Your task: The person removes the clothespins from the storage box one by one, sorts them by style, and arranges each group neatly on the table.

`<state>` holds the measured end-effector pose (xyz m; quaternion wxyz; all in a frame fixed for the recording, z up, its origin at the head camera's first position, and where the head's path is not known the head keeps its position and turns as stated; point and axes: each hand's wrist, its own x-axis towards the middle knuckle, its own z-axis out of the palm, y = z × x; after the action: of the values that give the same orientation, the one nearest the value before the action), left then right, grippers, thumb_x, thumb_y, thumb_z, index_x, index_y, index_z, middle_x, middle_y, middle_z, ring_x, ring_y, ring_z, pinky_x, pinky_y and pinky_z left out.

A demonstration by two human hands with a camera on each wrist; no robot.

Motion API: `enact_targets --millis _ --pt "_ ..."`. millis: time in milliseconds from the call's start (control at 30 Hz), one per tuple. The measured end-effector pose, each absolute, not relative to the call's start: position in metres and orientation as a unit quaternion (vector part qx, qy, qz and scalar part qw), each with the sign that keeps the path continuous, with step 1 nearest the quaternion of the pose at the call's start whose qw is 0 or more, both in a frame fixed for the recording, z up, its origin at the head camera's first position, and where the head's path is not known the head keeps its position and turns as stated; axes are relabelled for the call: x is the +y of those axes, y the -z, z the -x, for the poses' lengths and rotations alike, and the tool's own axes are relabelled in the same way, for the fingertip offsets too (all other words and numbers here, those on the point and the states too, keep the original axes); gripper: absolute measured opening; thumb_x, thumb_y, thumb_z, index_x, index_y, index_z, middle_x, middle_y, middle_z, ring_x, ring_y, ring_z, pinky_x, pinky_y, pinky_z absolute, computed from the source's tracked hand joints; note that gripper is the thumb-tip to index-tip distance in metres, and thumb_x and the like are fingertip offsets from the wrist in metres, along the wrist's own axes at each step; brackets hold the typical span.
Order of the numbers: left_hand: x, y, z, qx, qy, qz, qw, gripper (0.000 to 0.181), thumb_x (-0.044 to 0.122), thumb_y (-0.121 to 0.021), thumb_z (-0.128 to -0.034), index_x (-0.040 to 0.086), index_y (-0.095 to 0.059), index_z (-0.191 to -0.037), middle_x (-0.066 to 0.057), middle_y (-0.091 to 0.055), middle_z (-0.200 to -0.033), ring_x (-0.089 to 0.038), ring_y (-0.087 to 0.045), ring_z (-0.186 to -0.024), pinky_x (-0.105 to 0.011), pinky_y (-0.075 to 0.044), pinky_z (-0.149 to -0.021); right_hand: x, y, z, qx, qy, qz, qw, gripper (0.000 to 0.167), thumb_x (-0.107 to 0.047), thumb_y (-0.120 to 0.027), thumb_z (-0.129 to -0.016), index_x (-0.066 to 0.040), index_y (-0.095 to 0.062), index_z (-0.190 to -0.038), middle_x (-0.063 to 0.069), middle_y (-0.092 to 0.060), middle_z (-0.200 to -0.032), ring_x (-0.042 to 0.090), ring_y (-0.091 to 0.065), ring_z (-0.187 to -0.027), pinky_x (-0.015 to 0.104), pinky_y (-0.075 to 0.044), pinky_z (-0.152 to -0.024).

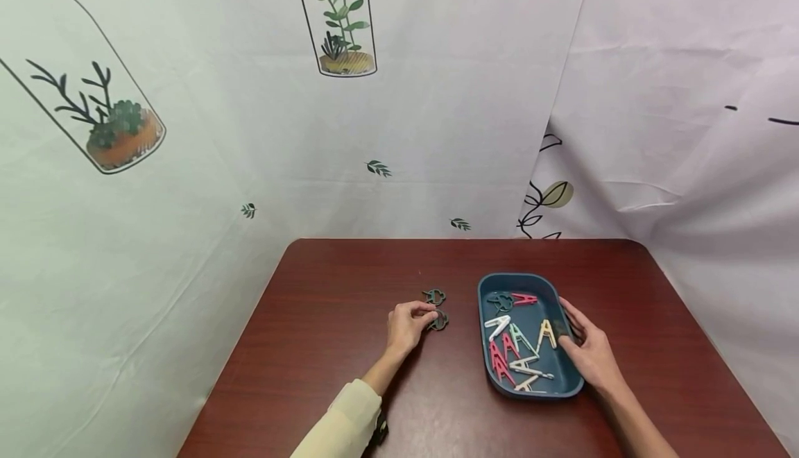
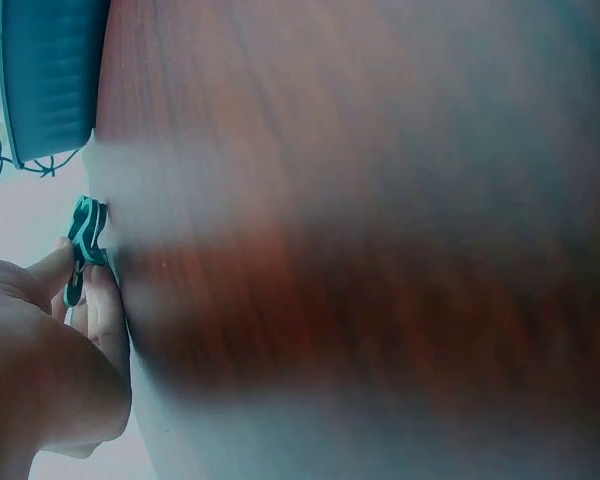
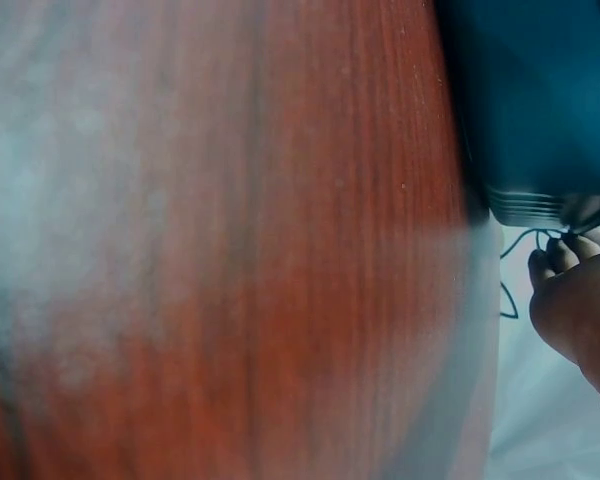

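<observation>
Left hand: my left hand pinches a dark green clip between thumb and fingers; I cannot tell whether the clip is lifted or touches the desk.
Left sleeve: a pale cream sleeve covers my forearm to just short of the wrist.
Right hand: my right hand grips the right side of the blue tray, thumb over the rim and fingers along the outer wall.
Second green clip: another dark green clip lies on the desk just beyond the pinched one.
Blue tray: on the desk, to the right of both those clips and well apart from my left hand.
Tray's far end: a third dark green clip lies beside a red clothespin.
Tray's middle and near end: a yellow clothespin lies to the right; white, light green and more red ones gather to the left.
Desk: reddish-brown wood grain, rounded far corners.
Backdrop: pale cloth printed with leaves and potted plants in outlined jars.
</observation>
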<state>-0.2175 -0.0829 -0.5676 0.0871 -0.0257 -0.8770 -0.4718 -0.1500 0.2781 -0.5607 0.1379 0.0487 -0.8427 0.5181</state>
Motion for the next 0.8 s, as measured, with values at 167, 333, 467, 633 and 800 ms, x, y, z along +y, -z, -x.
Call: enact_targets --millis 167,333,467,633,800 --pt "-0.0833 0.566 0.2186 -0.888 0.449 0.046 0.091 0.013 0.024 -0.089 -0.0883 0.018 -0.086 -0.099 0.007 -0.08 -0.086 -0.006 -0.075 -0.078 -0.043 -0.058 -0.083 0.278 0.5608 0.1499 -0.841 -0.519 -0.05 0.141 0.072 0.018 -0.065 -0.09 0.002 -0.046 -0.158 0.032 -0.054 -0.149 -0.011 -0.054 -0.116 0.005 -0.045 -0.083" --pt "-0.0846 0.5677 0.2205 -0.889 0.443 0.057 0.098 0.013 0.02 -0.089 -0.0879 0.017 -0.085 -0.1 0.01 -0.079 -0.084 -0.005 -0.073 -0.074 -0.036 -0.057 -0.079 0.2769 0.5598 0.1488 -0.841 -0.519 -0.05 0.146 0.072 0.018 -0.065 -0.09 0.002 -0.046 -0.158 0.032 -0.055 -0.148 -0.011 -0.055 -0.116 0.005 -0.045 -0.084" --pt "-0.0858 0.5694 0.2219 -0.89 0.44 0.053 0.107 0.014 0.019 -0.09 -0.0867 0.018 -0.085 -0.099 0.01 -0.078 -0.084 -0.004 -0.073 -0.075 -0.036 -0.057 -0.081 0.277 0.5606 0.1489 -0.839 -0.523 -0.051 0.143 0.072 0.018 -0.065 -0.09 0.002 -0.045 -0.158 0.032 -0.054 -0.149 -0.012 -0.054 -0.116 0.005 -0.045 -0.084" --pt "-0.0854 0.5695 0.2215 -0.893 0.43 0.057 0.117 0.014 0.02 -0.09 -0.0863 0.017 -0.084 -0.099 0.011 -0.078 -0.084 -0.004 -0.073 -0.076 -0.042 -0.057 -0.085 0.2772 0.5604 0.1484 -0.838 -0.525 -0.053 0.141 0.072 0.017 -0.065 -0.091 0.002 -0.045 -0.158 0.033 -0.053 -0.15 -0.013 -0.053 -0.118 0.004 -0.044 -0.085" --pt "-0.0838 0.5686 0.2205 -0.897 0.419 0.067 0.124 0.014 0.021 -0.09 -0.0868 0.017 -0.084 -0.099 0.011 -0.078 -0.085 -0.002 -0.072 -0.075 -0.043 -0.058 -0.084 0.2768 0.5588 0.1473 -0.84 -0.523 -0.049 0.137 0.072 0.015 -0.065 -0.091 0.001 -0.045 -0.158 0.032 -0.053 -0.15 -0.011 -0.054 -0.118 0.004 -0.043 -0.085"
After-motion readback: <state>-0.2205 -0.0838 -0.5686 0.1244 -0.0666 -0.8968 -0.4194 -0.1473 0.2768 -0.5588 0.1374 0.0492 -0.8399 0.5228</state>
